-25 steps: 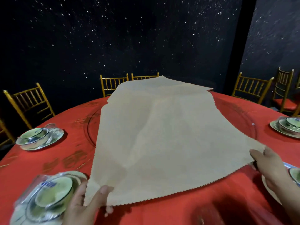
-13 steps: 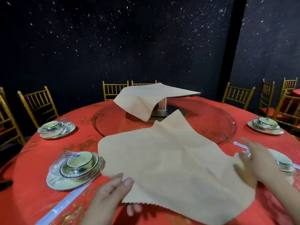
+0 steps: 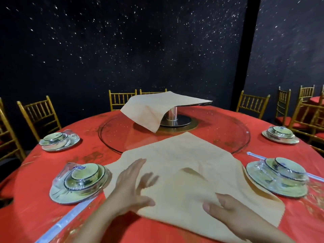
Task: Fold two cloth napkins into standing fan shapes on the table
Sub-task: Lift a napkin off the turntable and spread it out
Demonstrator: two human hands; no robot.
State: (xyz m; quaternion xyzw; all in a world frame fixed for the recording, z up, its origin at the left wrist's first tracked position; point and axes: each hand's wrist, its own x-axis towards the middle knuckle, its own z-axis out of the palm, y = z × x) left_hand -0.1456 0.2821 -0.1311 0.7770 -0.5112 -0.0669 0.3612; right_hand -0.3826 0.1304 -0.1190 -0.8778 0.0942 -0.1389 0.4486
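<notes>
A beige cloth napkin (image 3: 184, 155) lies spread and slightly rumpled on the red table (image 3: 35, 207) in front of me, its far corner over the glass turntable's rim. My left hand (image 3: 131, 188) rests flat on its left part, fingers spread and blurred. My right hand (image 3: 233, 213) pinches a raised fold near the front edge, thumb on top and fingers hidden under the cloth. A second beige napkin (image 3: 157, 109) drapes over a raised stand at the table's centre.
Wrapped bowl-and-plate settings stand near left (image 3: 78, 183), near right (image 3: 277, 178), far left (image 3: 57, 139) and far right (image 3: 280, 134). A glass turntable (image 3: 228, 135) fills the middle. Wrapped chopsticks (image 3: 66, 220) lie at front left. Gold chairs (image 3: 38, 114) ring the table.
The napkin came down from being held stretched in the air onto the table. My left hand let go of its corner and now lies flat on it; my right hand moved inward to the front fold.
</notes>
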